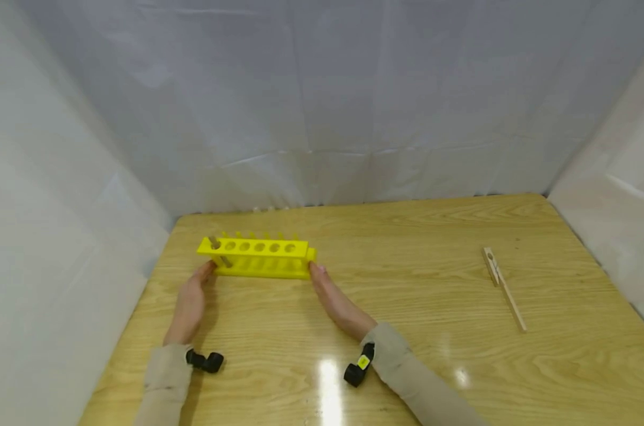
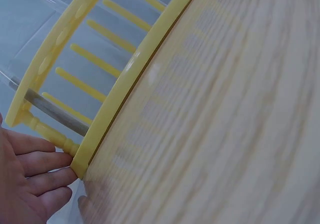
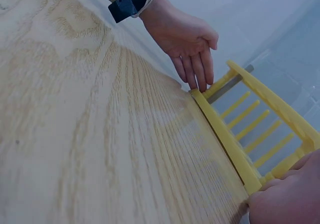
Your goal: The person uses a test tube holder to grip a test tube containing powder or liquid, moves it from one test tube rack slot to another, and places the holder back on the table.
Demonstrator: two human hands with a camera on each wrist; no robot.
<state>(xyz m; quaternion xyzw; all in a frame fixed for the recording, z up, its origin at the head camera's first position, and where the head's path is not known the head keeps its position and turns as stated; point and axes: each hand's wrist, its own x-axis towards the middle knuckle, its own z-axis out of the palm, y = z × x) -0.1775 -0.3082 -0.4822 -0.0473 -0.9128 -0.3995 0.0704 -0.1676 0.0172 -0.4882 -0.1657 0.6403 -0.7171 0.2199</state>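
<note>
A yellow test tube rack [image 1: 263, 273] stands upright on the left part of the table. Its leftmost hole holds a slightly tilted test tube with grey-brown contents [image 2: 59, 113]. My left hand [image 1: 190, 305] touches the rack's left end with its fingers extended, palm turned inward. At the opposite end, the fingers of my right hand [image 1: 343, 305] lie straight against the base. The left wrist view shows the left fingertips at the lower corner of the rack. In the right wrist view, the right hand is partly cut off at the lower right.
A wooden test tube clamp [image 1: 513, 302] lies on the right of the wooden table [image 1: 407, 248]. Clear glass tubes [image 2: 52, 3] show faintly behind the rack. Pale sheeting [image 1: 343, 106] encloses the back and both sides.
</note>
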